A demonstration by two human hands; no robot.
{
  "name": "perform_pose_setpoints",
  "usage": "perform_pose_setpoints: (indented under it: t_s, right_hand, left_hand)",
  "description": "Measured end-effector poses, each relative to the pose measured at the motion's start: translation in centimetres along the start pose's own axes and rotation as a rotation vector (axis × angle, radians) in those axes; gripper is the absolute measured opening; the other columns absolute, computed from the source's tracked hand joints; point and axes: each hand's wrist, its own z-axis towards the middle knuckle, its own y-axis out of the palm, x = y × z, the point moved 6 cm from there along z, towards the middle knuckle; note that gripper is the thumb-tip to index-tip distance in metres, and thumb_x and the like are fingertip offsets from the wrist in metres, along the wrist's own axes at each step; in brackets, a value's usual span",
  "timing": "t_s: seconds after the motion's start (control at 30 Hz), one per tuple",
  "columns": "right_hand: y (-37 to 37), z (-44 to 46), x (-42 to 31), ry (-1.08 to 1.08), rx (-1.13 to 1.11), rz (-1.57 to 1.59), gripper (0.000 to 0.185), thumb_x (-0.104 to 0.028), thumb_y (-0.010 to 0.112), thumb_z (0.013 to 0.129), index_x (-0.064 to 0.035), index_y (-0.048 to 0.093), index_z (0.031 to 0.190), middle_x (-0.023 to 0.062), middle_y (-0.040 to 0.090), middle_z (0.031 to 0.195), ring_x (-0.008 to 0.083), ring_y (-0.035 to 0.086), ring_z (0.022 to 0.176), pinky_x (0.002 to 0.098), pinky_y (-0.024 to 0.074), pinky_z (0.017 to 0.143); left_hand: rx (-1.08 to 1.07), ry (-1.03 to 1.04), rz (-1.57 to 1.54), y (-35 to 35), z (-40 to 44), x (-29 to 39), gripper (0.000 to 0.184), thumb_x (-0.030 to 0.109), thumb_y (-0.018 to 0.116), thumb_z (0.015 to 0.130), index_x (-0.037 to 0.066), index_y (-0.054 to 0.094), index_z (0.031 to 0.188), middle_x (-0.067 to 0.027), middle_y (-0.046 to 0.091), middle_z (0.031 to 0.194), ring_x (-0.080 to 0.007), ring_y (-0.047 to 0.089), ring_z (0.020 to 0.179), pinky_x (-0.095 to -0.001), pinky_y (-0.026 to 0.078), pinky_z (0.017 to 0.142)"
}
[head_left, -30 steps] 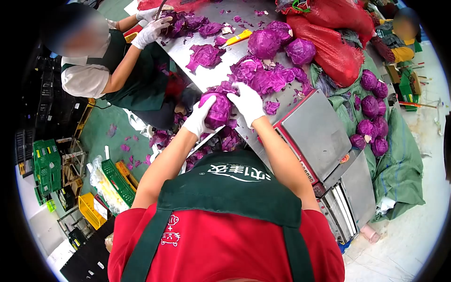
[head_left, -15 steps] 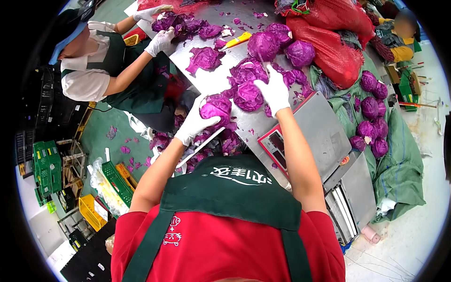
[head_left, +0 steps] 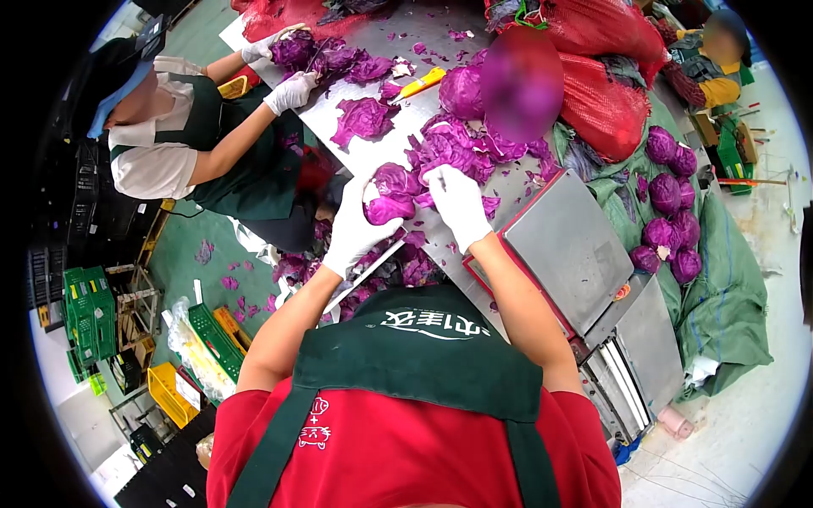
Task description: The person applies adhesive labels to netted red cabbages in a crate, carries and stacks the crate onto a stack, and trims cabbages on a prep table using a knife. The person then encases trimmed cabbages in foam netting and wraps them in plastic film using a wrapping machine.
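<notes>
In white gloves, both my hands are over the near corner of the metal table. My left hand is wrapped round the left side of a purple cabbage. Just right of that cabbage is my right hand, its fingers bent together near a purple leaf edge; whether they grip a leaf is too small to tell. Loose purple leaves lie beyond my right hand. A yellow knife rests on the table farther back, beside another cabbage.
A co-worker in a dark apron handles cabbage at the left. Right of my right hand sits a scale. Red mesh bags lie at the back right, several cabbages on green sacking. Another person is far right.
My right hand reached out over the leaves, then came back beside the held cabbage. My left hand still holds the cabbage, now with leaf edges lifted. The view has shifted slightly.
</notes>
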Motion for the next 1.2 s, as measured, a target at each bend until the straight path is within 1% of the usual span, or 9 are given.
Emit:
perform_pose_setpoints:
  t_s: [0.13, 0.27, 0.33, 0.37, 0.6, 0.7, 0.8, 0.9, 1.2]
  right_hand:
    - [-3.1, 1.6, 2.3, 0.124, 0.247, 0.008, 0.021, -0.02, 0.05, 0.094, -0.0028, 0.062, 0.09, 0.0172, 0.065, 0.085, 0.0334, 0.064, 0.079, 0.0426, 0.0505, 0.073]
    - [-1.9, 0.8, -2.7, 0.566, -0.361, 0.515, 0.039, -0.029, 0.064, 0.088, -0.0041, 0.061, 0.118, 0.0111, 0.069, 0.095, 0.0242, 0.066, 0.084, 0.0373, 0.051, 0.078]
    - [-0.2, 0.3, -3.8, 0.365, -0.291, 0.435, 0.048, -0.028, 0.066, 0.088, -0.0076, 0.057, 0.131, 0.0032, 0.063, 0.097, 0.0077, 0.054, 0.072, 0.0238, 0.0456, 0.059]
    - [0.5, 0.3, -3.3, 0.199, -0.124, 0.385, 0.049, -0.025, 0.068, 0.087, -0.0051, 0.056, 0.13, 0.0027, 0.061, 0.092, 0.0076, 0.051, 0.072, 0.0228, 0.0446, 0.062]
    - [1.4, -1.0, -1.8, 0.349, -0.034, 0.499, 0.025, -0.017, 0.068, 0.086, -0.0026, 0.06, 0.105, 0.0005, 0.058, 0.079, 0.0065, 0.054, 0.066, 0.0224, 0.0442, 0.057]
    - [0.8, -0.7, -1.8, 0.383, -0.169, 0.528, 0.02, -0.016, 0.069, 0.082, -0.002, 0.058, 0.091, 0.0039, 0.061, 0.081, 0.0131, 0.056, 0.074, 0.0299, 0.0476, 0.071]
    - [0.5, -0.3, -2.0, 0.304, -0.23, 0.572, 0.018, -0.015, 0.067, 0.084, -0.0045, 0.052, 0.082, 0.0009, 0.055, 0.075, 0.0098, 0.051, 0.065, 0.0279, 0.0451, 0.062]
    - [0.0, -0.8, -1.7, 0.397, -0.189, 0.75, 0.014, -0.011, 0.063, 0.088, -0.0084, 0.05, 0.084, -0.0017, 0.052, 0.069, 0.0065, 0.05, 0.056, 0.0222, 0.0406, 0.048]
    - [-4.5, -2.0, -5.9, 0.433, -0.01, 0.914, 0.011, -0.002, 0.061, 0.087, -0.0056, 0.051, 0.09, 0.0002, 0.055, 0.075, 0.0073, 0.053, 0.056, 0.023, 0.0462, 0.051]
  left_hand:
    - [0.083, 0.113, 0.017, -0.5, -0.4, 1.0, 0.089, 0.022, 0.083, 0.063, 0.007, 0.041, 0.139, -0.0167, 0.043, 0.137, -0.0299, 0.044, 0.129, -0.0371, 0.037, 0.108]
    - [0.17, 0.164, 0.204, -0.9, -0.1, 2.2, 0.09, 0.018, 0.085, 0.059, 0.013, 0.044, 0.139, -0.0174, 0.043, 0.138, -0.0323, 0.045, 0.128, -0.0383, 0.041, 0.105]
    - [0.184, 0.191, 0.24, -0.7, 0.2, 2.3, 0.091, 0.016, 0.086, 0.058, 0.015, 0.045, 0.139, -0.018, 0.042, 0.139, -0.0336, 0.046, 0.127, -0.039, 0.044, 0.103]
    - [0.183, 0.216, 0.263, -0.6, 0.3, 2.0, 0.09, 0.016, 0.086, 0.058, 0.015, 0.045, 0.139, -0.0182, 0.042, 0.139, -0.0342, 0.046, 0.126, -0.0391, 0.044, 0.102]
    - [0.137, 0.245, 0.331, -0.5, 0.3, 1.2, 0.089, 0.016, 0.087, 0.056, 0.017, 0.05, 0.136, -0.0193, 0.041, 0.14, -0.0373, 0.044, 0.127, -0.0417, 0.042, 0.104]
    - [0.099, 0.299, 0.392, -0.6, 0.4, 1.2, 0.089, 0.016, 0.087, 0.056, 0.018, 0.05, 0.136, -0.0193, 0.042, 0.14, -0.0375, 0.044, 0.128, -0.0416, 0.042, 0.104]
    - [0.073, 0.322, 0.369, -0.5, 0.6, 1.5, 0.089, 0.016, 0.087, 0.056, 0.017, 0.05, 0.136, -0.0192, 0.043, 0.14, -0.0366, 0.045, 0.127, -0.0409, 0.042, 0.104]
    - [0.13, 0.311, 0.257, -0.7, 1.1, 1.6, 0.089, 0.016, 0.087, 0.056, 0.015, 0.049, 0.136, -0.0188, 0.044, 0.14, -0.0351, 0.046, 0.126, -0.0401, 0.042, 0.104]
    - [0.179, 0.162, -0.077, -0.8, 2.4, -0.1, 0.093, 0.014, 0.084, 0.063, 0.007, 0.038, 0.142, -0.0156, 0.046, 0.134, -0.0278, 0.046, 0.127, -0.037, 0.037, 0.107]
